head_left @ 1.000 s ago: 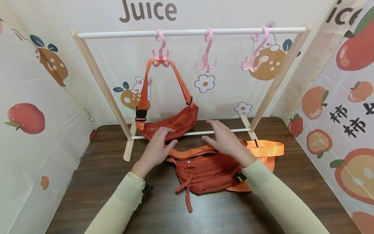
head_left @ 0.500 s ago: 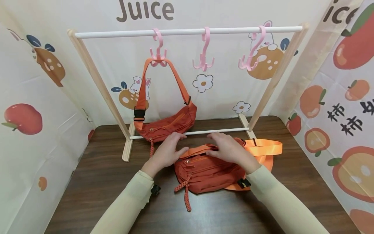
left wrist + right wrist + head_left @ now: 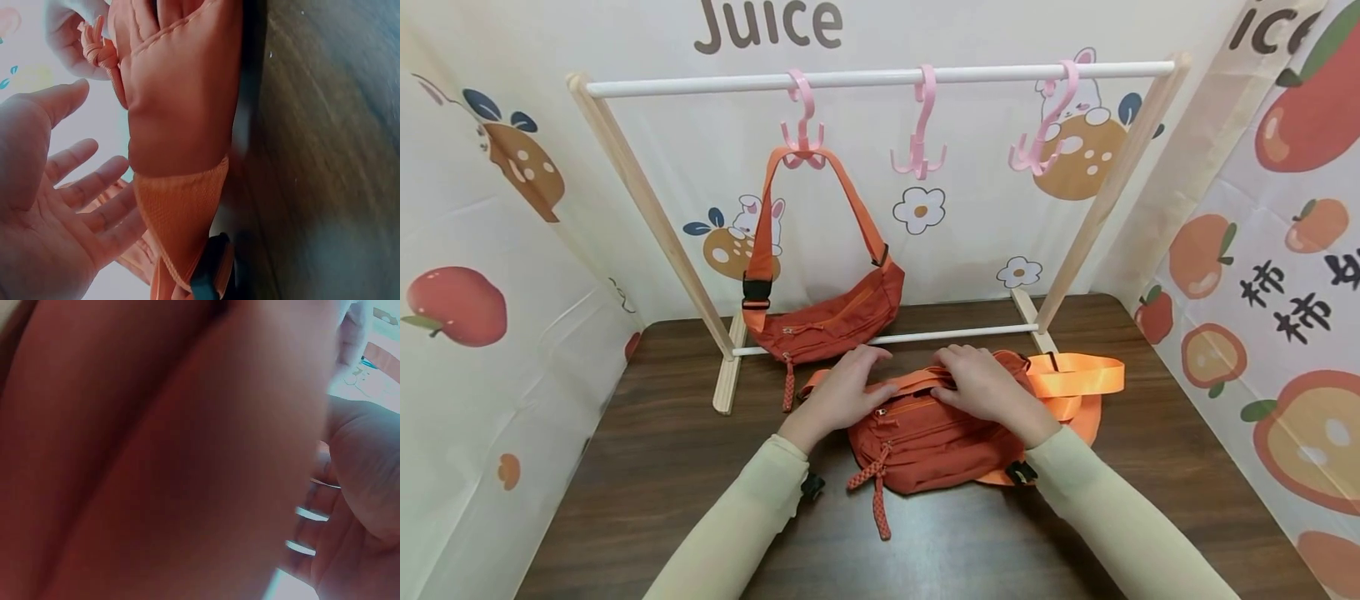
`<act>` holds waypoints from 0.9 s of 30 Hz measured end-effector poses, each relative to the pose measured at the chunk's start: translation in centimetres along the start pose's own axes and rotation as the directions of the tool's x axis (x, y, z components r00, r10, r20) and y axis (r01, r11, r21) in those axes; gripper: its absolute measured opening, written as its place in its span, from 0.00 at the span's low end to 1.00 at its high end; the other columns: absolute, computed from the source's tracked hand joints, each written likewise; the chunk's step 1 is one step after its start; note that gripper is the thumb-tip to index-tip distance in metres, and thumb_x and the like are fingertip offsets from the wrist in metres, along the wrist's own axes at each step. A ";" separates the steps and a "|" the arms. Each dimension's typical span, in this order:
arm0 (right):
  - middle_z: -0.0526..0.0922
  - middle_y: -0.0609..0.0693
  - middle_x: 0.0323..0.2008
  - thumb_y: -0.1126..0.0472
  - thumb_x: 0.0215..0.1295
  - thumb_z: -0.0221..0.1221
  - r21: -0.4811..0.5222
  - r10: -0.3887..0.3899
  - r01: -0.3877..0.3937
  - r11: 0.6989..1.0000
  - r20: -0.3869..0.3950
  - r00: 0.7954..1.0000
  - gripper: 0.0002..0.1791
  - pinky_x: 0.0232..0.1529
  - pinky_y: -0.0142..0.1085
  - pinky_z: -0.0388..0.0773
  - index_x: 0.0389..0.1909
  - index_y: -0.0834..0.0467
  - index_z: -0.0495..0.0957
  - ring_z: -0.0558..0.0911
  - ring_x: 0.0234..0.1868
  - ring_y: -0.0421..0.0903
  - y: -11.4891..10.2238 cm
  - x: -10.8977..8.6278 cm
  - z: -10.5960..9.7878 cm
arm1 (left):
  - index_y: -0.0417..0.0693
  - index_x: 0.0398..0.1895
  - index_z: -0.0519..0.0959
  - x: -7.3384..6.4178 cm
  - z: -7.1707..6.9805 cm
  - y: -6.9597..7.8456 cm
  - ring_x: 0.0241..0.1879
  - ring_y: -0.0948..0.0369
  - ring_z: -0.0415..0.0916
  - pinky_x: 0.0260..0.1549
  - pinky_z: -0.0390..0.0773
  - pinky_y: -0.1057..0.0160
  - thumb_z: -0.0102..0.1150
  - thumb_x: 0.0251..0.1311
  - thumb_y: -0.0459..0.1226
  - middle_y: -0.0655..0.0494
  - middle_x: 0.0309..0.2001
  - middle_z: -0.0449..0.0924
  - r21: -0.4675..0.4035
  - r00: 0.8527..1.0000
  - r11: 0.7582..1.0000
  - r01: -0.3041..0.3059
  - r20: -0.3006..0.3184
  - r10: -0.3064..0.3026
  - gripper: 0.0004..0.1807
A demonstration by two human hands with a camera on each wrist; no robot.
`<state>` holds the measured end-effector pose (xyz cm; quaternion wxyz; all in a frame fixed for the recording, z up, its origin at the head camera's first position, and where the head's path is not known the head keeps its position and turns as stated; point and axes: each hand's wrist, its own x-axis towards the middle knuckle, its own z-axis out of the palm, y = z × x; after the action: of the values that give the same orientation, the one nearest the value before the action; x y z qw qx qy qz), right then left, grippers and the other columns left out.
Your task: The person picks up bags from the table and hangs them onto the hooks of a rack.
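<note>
A rust-red waist bag (image 3: 932, 442) lies on the table with its orange strap (image 3: 1075, 375) bunched at the right. My left hand (image 3: 842, 392) hovers at its left end; in the left wrist view the fingers are spread beside the bag's side panel (image 3: 181, 94), not closed on it. My right hand (image 3: 985, 383) is over the bag's top edge, thumb on the near side. In the right wrist view the bag fabric (image 3: 156, 456) fills most of the picture and partly hides that hand's extended fingers. A second red waist bag (image 3: 835, 321) hangs behind by its strap.
A wooden rack with a white top rail (image 3: 880, 79) stands at the back. Its left pink hook (image 3: 802, 125) carries the hanging bag; a middle hook (image 3: 919, 133) and a right hook (image 3: 1045, 125) bear nothing. A lower white bar (image 3: 955, 337) crosses behind the hands.
My left hand has moved right, from in front of the hanging bag toward the lying bag. My right hand has come down to the lying bag's top edge.
</note>
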<state>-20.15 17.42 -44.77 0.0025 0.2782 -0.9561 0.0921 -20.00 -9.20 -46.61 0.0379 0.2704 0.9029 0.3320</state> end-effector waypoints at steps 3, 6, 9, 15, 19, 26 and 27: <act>0.83 0.53 0.45 0.49 0.68 0.71 -0.031 -0.002 0.001 1.000 -0.015 1.000 0.23 0.50 0.57 0.79 0.55 0.59 0.82 0.82 0.48 0.55 0.0 0.3 0.4 | 0.43 0.72 0.74 0.1 0.2 0.1 0.61 0.51 0.75 0.59 0.76 0.48 0.66 0.73 0.50 0.49 0.64 0.76 0.011 1.000 1.000 -0.003 0.007 0.003 0.31; 0.83 0.54 0.44 0.50 0.66 0.73 -0.074 -0.008 0.005 0.997 -0.033 0.999 0.22 0.49 0.57 0.79 0.53 0.59 0.82 0.82 0.48 0.56 -0.1 0.5 0.9 | 0.44 0.72 0.74 0.2 0.4 0.2 0.61 0.53 0.75 0.60 0.76 0.49 0.65 0.73 0.51 0.50 0.65 0.75 0.021 1.000 1.000 0.001 0.020 -0.002 0.32; 0.83 0.54 0.44 0.52 0.64 0.75 -0.112 -0.017 0.010 0.994 -0.057 0.998 0.21 0.49 0.56 0.79 0.51 0.58 0.81 0.82 0.48 0.57 -0.3 0.6 1.3 | 0.45 0.72 0.73 0.2 0.8 0.3 0.62 0.54 0.74 0.60 0.76 0.50 0.66 0.73 0.51 0.50 0.66 0.75 0.039 1.000 0.999 0.004 0.026 -0.005 0.32; 0.80 0.51 0.38 0.55 0.60 0.78 -0.138 -0.027 0.013 0.990 -0.100 0.995 0.18 0.45 0.54 0.78 0.41 0.54 0.78 0.81 0.44 0.54 -0.5 0.8 1.8 | 0.45 0.73 0.73 0.4 1.4 0.5 0.63 0.53 0.74 0.62 0.75 0.48 0.67 0.71 0.53 0.48 0.67 0.75 0.052 0.999 0.999 0.005 0.036 -0.007 0.35; 0.78 0.49 0.36 0.56 0.58 0.79 -0.140 -0.040 0.020 0.990 -0.139 0.990 0.20 0.41 0.51 0.75 0.38 0.53 0.75 0.80 0.42 0.53 -0.6 0.9 1.7 | 0.47 0.74 0.72 0.5 1.6 0.6 0.63 0.53 0.74 0.62 0.76 0.49 0.68 0.69 0.55 0.49 0.67 0.75 0.050 0.999 0.999 0.007 0.040 -0.009 0.37; 0.77 0.48 0.36 0.58 0.59 0.78 -0.115 -0.079 0.052 0.992 -0.244 0.967 0.20 0.41 0.49 0.72 0.37 0.52 0.72 0.80 0.43 0.53 -1.2 0.8 0.8 | 0.48 0.74 0.72 0.7 1.8 0.8 0.64 0.55 0.74 0.62 0.75 0.51 0.70 0.68 0.55 0.53 0.66 0.75 0.046 1.000 0.999 0.011 0.023 -0.012 0.38; 0.77 0.49 0.36 0.58 0.59 0.78 -0.110 -0.084 0.057 0.992 -0.254 0.964 0.20 0.42 0.49 0.73 0.37 0.52 0.72 0.81 0.43 0.53 -1.3 0.8 0.6 | 0.48 0.74 0.72 0.8 1.8 0.9 0.63 0.55 0.74 0.62 0.75 0.51 0.71 0.67 0.55 0.52 0.66 0.75 0.044 1.000 0.999 0.010 0.014 -0.011 0.38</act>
<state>-20.13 15.80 -45.12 0.1442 0.2974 -0.9405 0.0784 -19.80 -7.20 -47.43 0.0403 0.2690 0.9110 0.3101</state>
